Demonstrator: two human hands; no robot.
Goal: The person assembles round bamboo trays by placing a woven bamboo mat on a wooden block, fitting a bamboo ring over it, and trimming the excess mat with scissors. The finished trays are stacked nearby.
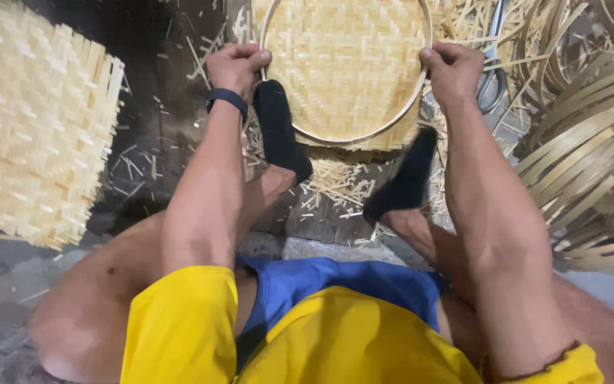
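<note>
A round woven bamboo tray (346,64) with a thin hoop rim lies on the floor in front of me. My left hand (236,65) grips the rim on its left side, a dark band on that wrist. My right hand (453,70) grips the rim on the right side. Both my feet in black socks (282,131) press against the tray's near edge, the right foot (406,178) a little lower.
A stack of square woven bamboo mats (33,121) lies at the left. Curved bamboo strips and hoops (591,156) pile up at the right. Bamboo scraps (332,178) litter the dark floor between my legs. Metal shears (493,78) lie beside the tray's right.
</note>
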